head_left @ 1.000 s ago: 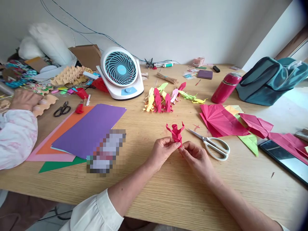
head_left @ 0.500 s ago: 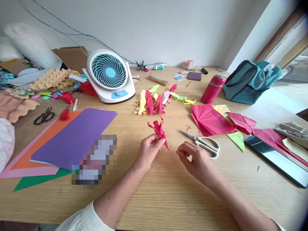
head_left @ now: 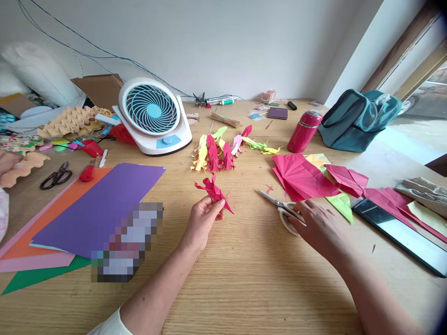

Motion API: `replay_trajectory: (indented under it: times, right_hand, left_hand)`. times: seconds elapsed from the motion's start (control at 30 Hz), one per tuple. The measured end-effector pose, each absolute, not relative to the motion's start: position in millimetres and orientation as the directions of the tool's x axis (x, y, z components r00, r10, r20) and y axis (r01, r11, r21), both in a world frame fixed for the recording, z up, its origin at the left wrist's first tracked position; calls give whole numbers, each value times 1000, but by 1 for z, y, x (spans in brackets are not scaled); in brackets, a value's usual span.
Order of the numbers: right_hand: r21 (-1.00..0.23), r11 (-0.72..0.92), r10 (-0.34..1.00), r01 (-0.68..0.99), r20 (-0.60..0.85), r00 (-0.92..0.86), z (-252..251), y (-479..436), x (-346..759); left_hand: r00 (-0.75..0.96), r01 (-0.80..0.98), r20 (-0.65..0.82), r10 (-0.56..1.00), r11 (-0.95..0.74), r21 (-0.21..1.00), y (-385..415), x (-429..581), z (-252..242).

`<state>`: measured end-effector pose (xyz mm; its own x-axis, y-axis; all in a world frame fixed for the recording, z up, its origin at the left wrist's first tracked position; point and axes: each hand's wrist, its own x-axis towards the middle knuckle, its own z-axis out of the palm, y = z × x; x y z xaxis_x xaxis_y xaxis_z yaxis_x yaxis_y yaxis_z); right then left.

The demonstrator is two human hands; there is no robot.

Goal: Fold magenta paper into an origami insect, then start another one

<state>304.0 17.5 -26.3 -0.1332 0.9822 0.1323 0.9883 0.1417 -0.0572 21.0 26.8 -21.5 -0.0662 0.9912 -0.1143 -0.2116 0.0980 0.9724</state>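
Observation:
My left hand (head_left: 202, 221) pinches a small folded red paper figure (head_left: 213, 190) above the wooden table (head_left: 244, 279). My right hand (head_left: 319, 228) lies over the white handles of a pair of scissors (head_left: 279, 204), whose blades point left; its fingers curl on the handles. A cluster of finished folded figures (head_left: 223, 151) in red, yellow, pink and green lies farther back in the middle.
A white desk fan (head_left: 152, 116) stands at the back left. Purple and orange paper sheets (head_left: 98, 209) lie left; creased red sheets (head_left: 303, 174) right. A red flask (head_left: 303, 131), teal bag (head_left: 356, 121), dark tablet (head_left: 401, 232) and black scissors (head_left: 56, 176) are around. Another person's hand (head_left: 9, 160) is at far left.
My right hand let go of the red figure and moved right onto the scissors. My left hand carried the figure left and tilted it. The view shifted right.

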Motion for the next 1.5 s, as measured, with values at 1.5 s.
replay_trajectory:
  times: [1.5]
  right_hand:
    - [-942,-309,916,-128,-258,-308,-13,-14,205]
  left_hand:
    - [144,9,-79,986,79,997,-3,42,-8]
